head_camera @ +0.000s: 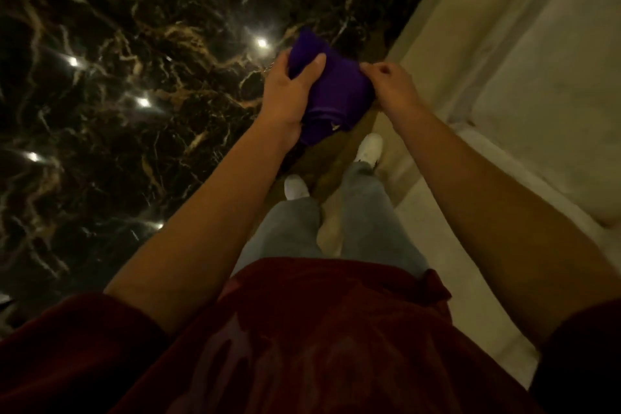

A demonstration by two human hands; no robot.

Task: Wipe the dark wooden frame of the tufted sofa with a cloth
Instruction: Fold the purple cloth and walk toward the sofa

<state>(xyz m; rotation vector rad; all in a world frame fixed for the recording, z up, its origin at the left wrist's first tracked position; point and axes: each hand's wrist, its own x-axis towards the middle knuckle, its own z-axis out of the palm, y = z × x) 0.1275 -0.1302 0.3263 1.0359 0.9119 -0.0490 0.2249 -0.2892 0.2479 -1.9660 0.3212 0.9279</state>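
Observation:
A folded purple cloth (pixel 336 94) is held in front of me at about waist height, above the floor. My left hand (pixel 289 91) grips its left side, thumb across the top. My right hand (pixel 391 84) pinches its right edge with closed fingers. No tufted sofa or dark wooden frame shows in this view.
A glossy dark marble floor (pixel 134 77) with pale veins and light reflections fills the left. A cream-coloured surface (pixel 504 60) with raised edges runs along the right. My legs in grey trousers and white shoes (pixel 369 148) stand on the strip between them.

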